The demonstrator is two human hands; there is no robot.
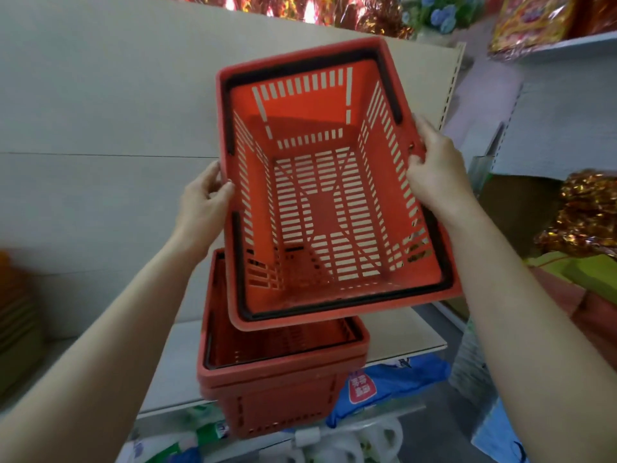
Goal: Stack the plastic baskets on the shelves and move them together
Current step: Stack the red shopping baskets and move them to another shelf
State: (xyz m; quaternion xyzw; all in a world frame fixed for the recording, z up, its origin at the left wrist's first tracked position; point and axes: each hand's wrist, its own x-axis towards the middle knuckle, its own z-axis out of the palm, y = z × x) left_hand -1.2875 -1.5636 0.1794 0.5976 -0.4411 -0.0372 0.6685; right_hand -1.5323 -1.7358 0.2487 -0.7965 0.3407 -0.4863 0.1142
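Observation:
I hold an empty red plastic basket (pixel 330 208) with black handles folded along its rim, tilted with its opening facing me. My left hand (pixel 203 205) grips its left rim and my right hand (pixel 434 168) grips its right rim. Below it, a stack of red baskets (pixel 280 372) sits on the beige shelf (pixel 400 332), overhanging the shelf's front edge. The held basket hangs just above the stack and covers its far part.
The beige back panel (pixel 100 128) of the shelving fills the left. Packaged goods in blue and white (pixel 384 385) lie on the level below. Shiny gold and red wrapped items (pixel 587 212) sit on white shelves at the right and along the top.

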